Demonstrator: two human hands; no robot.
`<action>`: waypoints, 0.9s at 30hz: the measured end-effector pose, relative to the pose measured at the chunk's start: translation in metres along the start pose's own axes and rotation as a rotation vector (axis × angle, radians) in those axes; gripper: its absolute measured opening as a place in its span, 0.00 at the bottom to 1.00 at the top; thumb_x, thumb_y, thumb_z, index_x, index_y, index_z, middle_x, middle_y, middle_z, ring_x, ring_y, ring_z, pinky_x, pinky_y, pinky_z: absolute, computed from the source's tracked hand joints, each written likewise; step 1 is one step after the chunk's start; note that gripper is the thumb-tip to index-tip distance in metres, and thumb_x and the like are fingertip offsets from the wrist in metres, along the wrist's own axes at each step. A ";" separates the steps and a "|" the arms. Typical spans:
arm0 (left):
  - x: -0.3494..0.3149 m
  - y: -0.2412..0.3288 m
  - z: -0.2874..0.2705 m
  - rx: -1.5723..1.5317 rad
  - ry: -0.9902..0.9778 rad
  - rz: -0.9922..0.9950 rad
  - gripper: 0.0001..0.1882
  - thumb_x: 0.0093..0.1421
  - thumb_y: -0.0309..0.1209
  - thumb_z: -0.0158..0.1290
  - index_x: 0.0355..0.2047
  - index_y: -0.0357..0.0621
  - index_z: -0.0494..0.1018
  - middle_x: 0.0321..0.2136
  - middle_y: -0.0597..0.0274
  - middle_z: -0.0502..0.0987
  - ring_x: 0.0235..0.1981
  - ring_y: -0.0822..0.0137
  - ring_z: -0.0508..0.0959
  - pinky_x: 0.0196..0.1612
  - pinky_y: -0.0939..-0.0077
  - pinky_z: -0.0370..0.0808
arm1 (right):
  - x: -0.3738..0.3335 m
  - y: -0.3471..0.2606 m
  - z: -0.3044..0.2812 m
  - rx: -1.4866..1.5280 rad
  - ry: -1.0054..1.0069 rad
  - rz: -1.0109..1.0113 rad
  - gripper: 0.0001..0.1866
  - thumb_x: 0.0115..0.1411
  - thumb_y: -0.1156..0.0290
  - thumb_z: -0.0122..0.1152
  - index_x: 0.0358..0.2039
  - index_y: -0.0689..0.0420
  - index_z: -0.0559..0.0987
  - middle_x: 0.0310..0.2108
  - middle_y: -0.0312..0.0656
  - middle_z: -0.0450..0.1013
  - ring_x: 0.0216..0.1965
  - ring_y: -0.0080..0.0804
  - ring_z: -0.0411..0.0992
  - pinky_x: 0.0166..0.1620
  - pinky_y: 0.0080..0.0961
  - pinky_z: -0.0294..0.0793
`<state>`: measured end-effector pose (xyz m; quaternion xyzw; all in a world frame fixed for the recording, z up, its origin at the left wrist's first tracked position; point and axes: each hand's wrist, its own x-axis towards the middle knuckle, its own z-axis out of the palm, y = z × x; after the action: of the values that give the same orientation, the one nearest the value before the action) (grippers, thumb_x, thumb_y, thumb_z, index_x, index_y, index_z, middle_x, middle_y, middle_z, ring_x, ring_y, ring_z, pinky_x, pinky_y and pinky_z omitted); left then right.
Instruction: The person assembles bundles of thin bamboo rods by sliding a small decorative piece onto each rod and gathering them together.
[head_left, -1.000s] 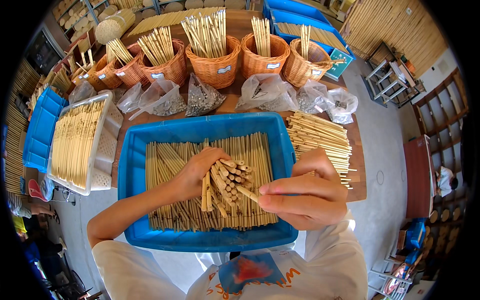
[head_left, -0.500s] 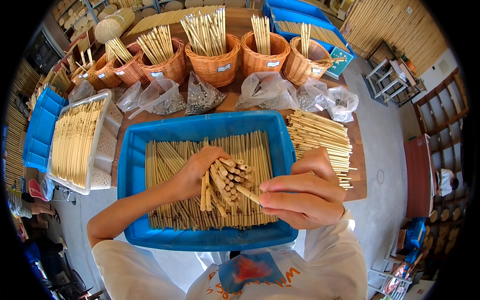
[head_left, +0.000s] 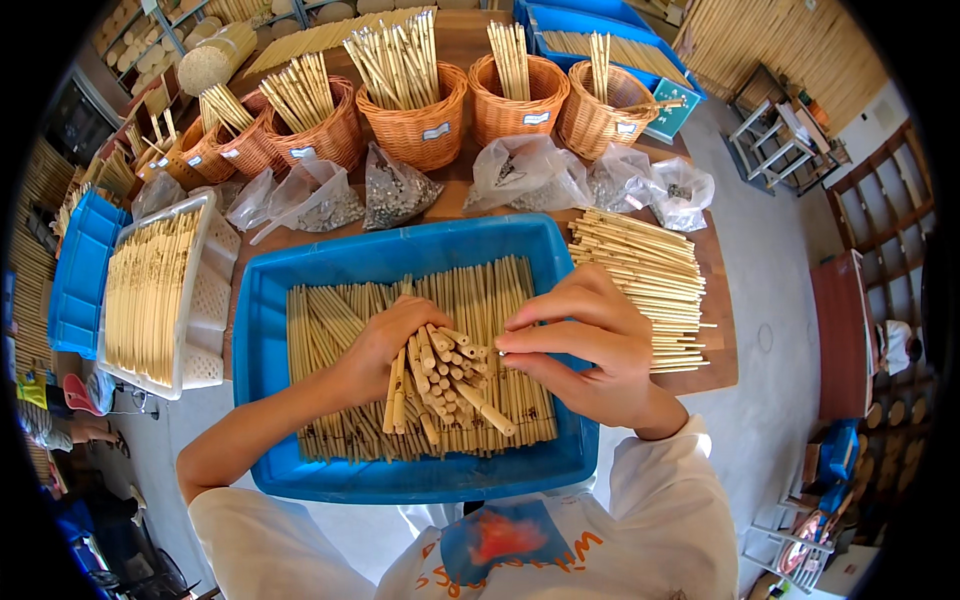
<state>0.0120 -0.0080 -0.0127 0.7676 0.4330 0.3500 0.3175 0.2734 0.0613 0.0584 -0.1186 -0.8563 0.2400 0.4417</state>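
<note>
The left bare-hand grip (head_left: 402,322) encloses a bundle of pale cylindrical bamboo sticks (head_left: 440,372), ends facing the wearer; one stick projects beyond the rest. The right bare-hand grip (head_left: 597,335) pinches a small silvery piece (head_left: 501,351), too small to identify, just beside the bundle. Both grips are positioned above a blue rectangular plastic tray (head_left: 262,360) containing further sticks. On the brown wooden desk (head_left: 716,290), loose yellowish sticks (head_left: 632,285) lie right of the tray. Clear plastic bags (head_left: 395,195) and orange-brown wicker baskets (head_left: 412,132) stand behind it.
</note>
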 end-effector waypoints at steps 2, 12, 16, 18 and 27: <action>0.001 0.000 0.000 0.009 0.000 0.007 0.23 0.47 0.32 0.68 0.41 0.40 0.72 0.36 0.54 0.76 0.39 0.47 0.75 0.45 0.59 0.71 | -0.003 0.004 0.004 0.010 -0.007 -0.001 0.17 0.43 0.77 0.80 0.36 0.52 0.87 0.38 0.36 0.80 0.34 0.32 0.71 0.36 0.27 0.69; 0.002 0.001 0.002 0.018 0.023 0.031 0.20 0.49 0.31 0.67 0.39 0.40 0.73 0.34 0.54 0.76 0.37 0.49 0.75 0.44 0.61 0.71 | -0.005 0.002 0.009 -0.038 -0.005 -0.005 0.16 0.41 0.76 0.81 0.34 0.52 0.87 0.35 0.33 0.80 0.32 0.31 0.70 0.35 0.27 0.67; 0.002 0.004 0.001 0.014 0.024 0.027 0.18 0.49 0.31 0.67 0.39 0.40 0.74 0.33 0.54 0.76 0.37 0.49 0.75 0.44 0.61 0.70 | -0.005 -0.001 0.011 -0.033 0.003 -0.001 0.16 0.41 0.75 0.81 0.33 0.53 0.87 0.34 0.33 0.80 0.31 0.31 0.70 0.35 0.27 0.67; 0.002 0.003 0.001 0.011 0.024 0.027 0.18 0.49 0.30 0.67 0.38 0.40 0.74 0.33 0.54 0.76 0.37 0.50 0.75 0.44 0.61 0.70 | -0.005 -0.001 0.011 -0.039 0.006 -0.004 0.15 0.42 0.75 0.81 0.33 0.53 0.87 0.33 0.33 0.80 0.31 0.31 0.70 0.35 0.27 0.67; 0.002 0.003 0.002 -0.025 0.047 0.019 0.17 0.48 0.29 0.66 0.37 0.38 0.75 0.32 0.53 0.78 0.35 0.49 0.77 0.42 0.62 0.72 | -0.007 0.001 0.010 -0.044 0.032 0.001 0.15 0.45 0.74 0.79 0.36 0.52 0.85 0.35 0.31 0.80 0.32 0.32 0.72 0.37 0.30 0.65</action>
<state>0.0155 -0.0074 -0.0109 0.7593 0.4286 0.3763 0.3134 0.2693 0.0563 0.0481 -0.1325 -0.8540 0.2195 0.4528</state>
